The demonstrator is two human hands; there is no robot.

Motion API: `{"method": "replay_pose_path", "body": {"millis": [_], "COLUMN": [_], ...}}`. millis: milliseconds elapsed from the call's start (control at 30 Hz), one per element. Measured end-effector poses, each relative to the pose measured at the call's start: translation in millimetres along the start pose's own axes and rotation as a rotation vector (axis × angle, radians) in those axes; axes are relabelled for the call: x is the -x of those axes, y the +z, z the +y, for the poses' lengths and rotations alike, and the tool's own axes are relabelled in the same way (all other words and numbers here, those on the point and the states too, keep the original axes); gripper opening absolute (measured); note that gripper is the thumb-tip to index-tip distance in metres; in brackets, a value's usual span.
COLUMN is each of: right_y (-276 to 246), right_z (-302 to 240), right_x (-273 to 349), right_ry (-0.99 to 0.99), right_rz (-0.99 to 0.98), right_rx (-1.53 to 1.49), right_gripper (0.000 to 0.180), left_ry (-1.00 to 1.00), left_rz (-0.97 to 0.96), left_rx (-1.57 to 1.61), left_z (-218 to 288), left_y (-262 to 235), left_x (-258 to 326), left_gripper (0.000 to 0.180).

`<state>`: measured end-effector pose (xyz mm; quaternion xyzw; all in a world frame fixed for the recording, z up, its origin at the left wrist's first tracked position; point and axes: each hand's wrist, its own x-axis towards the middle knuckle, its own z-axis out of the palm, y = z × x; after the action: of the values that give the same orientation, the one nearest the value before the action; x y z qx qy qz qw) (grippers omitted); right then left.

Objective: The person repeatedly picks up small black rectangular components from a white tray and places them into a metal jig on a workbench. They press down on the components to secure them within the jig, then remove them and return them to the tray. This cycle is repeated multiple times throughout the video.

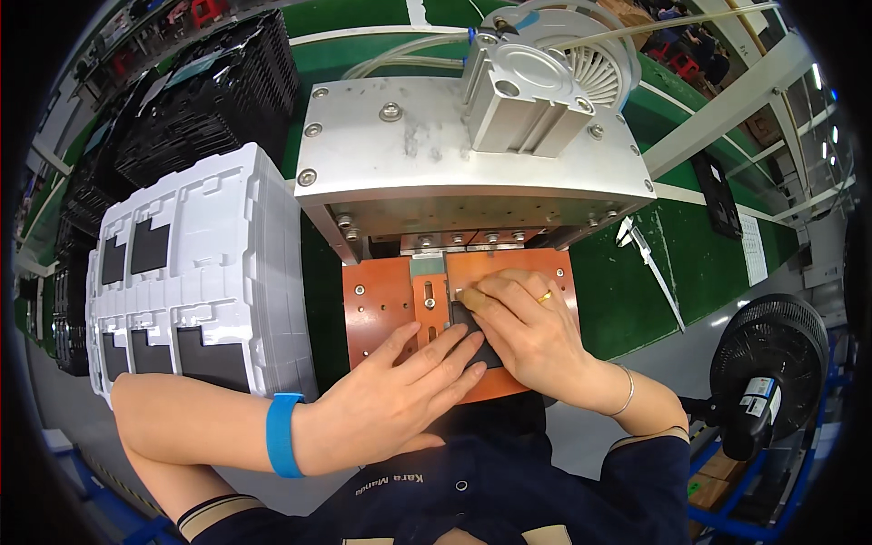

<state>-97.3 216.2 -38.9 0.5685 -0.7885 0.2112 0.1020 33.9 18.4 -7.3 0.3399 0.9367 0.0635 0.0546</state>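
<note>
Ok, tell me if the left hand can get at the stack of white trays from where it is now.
Probably yes. The left hand rests on the small black part on the orange plate, and the stack of white trays stands just to its left with nothing between; it would have to let go first.

Blue wristband (284, 434), thin bangle (627, 392) (gold ring (544, 296)), navy sleeves (649, 472).

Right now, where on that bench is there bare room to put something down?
Bare green mat lies right of the orange plate, up to the calipers. Crowded: both hands cover the dark part, and white trays fill the left.
</note>
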Motion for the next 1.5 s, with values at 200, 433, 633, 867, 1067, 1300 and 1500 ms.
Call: {"method": "replay_pose_path", "body": {"millis": [200,433,633,867,1067,1300,1500], "right_y": [-0.5,-8.6,-29.8,-17.3,-14.4,-13.0,-14.2], "right_z": [3.5,1.8,-2.7,28.4,36.9,38.5,39.5], "right_x": [0.5,0.8,39.5,12.6,4.6,4.2,2.1], "right_ry": [0.034,0.109,0.187,0.115,0.112,0.133,0.138], "right_rz": [0.0,0.033,-0.077,0.03,0.035,0.031,0.015], "right_rx": [-0.04,-0.071,-0.175,-0.265,-0.295,-0.337,-0.36], "right_gripper": [0.034,0.042,0.047,0.032,0.032,0.031,0.031], "left_ry": [0.001,-0.024,-0.041,-0.12,-0.118,-0.14,-0.152], "left_rz": [-0.009,-0.011,-0.028,0.076,0.099,0.079,0.076], "left_rx": [0.007,0.071,0.134,0.149,0.175,0.2,0.244], "left_z": [-1.3,-4.1,-4.5,-28.0,-37.5,-37.3,-37.0], "left_y": [1.5,-1.5,-7.7,-7.0,0.1,-0.7,-3.1], "left_x": [-1.5,-0.5,-0.3,-8.9,-12.1,-13.3,-15.2], "left_gripper": [0.085,0.086,0.086,0.085,0.08,0.076,0.074]}}
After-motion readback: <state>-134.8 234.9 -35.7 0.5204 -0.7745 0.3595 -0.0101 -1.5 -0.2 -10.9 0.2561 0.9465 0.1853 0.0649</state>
